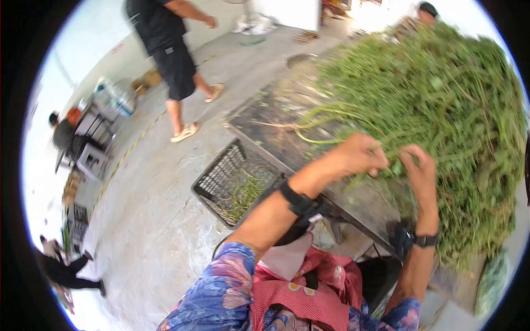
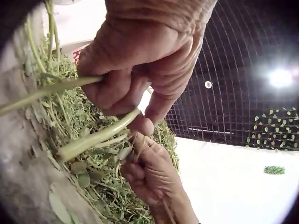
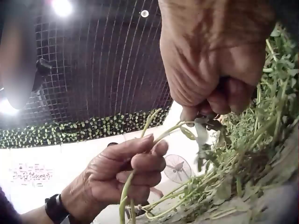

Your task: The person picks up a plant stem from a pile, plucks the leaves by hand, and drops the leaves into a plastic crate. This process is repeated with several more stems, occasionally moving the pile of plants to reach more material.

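Observation:
My left hand point(image 1: 359, 155) is over the front edge of the pile of leafy greens point(image 1: 441, 121), on a dark table. In the left wrist view its fingers hold long green stems point(image 2: 96, 137), one thick with a cut end. Close beside it, my right hand point(image 1: 420, 168) has thumb and fingers bent together. The right wrist view shows the right hand point(image 3: 219, 65) pinching the leafy end point(image 3: 201, 135) of a stem that runs to the left hand point(image 3: 135, 170). Its fingertips partly hide the leaves.
A black plastic crate point(image 1: 212, 182) with loose stems inside stands on the floor left of the table point(image 1: 259, 135). One person in dark shorts point(image 1: 179, 71) walks across the floor. Others sit at the left and behind the pile. A clear plastic bag point(image 1: 493, 281) lies at the right.

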The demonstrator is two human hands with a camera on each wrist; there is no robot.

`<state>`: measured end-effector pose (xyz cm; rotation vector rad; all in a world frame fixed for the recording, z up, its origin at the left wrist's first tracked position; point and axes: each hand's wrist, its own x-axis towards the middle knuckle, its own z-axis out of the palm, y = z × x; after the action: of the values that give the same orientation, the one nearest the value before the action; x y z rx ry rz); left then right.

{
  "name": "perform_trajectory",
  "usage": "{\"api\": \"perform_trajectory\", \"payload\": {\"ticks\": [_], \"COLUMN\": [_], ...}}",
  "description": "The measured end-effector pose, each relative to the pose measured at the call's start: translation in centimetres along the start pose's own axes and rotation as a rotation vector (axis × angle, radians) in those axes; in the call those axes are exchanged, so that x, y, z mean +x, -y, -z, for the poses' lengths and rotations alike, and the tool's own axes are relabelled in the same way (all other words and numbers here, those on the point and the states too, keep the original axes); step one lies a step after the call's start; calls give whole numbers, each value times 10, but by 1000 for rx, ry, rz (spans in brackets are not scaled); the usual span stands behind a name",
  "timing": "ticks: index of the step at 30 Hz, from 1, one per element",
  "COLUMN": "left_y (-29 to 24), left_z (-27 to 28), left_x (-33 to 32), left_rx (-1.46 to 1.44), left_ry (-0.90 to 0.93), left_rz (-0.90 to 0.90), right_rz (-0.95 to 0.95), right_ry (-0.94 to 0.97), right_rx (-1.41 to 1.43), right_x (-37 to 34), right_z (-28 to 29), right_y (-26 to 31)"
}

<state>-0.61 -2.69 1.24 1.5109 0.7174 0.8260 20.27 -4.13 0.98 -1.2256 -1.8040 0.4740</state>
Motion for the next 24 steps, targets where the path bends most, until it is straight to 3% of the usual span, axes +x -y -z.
{"api": "perform_trajectory", "payload": {"ticks": [7, 15, 18, 23, 24], "left_y": [17, 13, 11, 10, 9], "left_z": [-2, -5, -11, -13, -12], "left_x": [9, 8, 8, 7, 5], "left_rx": [-55, 135, 188, 196, 197], "left_ry": [-11, -125, -161, -194, -194], "left_rz": [-54, -47, -45, -89, -88], "right_rz": [-51, 101, 91, 137, 136], "right_ry": [124, 107, 32, -326, -326], "right_rx": [-22, -199, -334, -571, -570], "right_x": [-3, -4, -2, -2, -2], "right_z": [-13, -15, -20, -32, -21], "right_y": [34, 26, 25, -6, -18]}}
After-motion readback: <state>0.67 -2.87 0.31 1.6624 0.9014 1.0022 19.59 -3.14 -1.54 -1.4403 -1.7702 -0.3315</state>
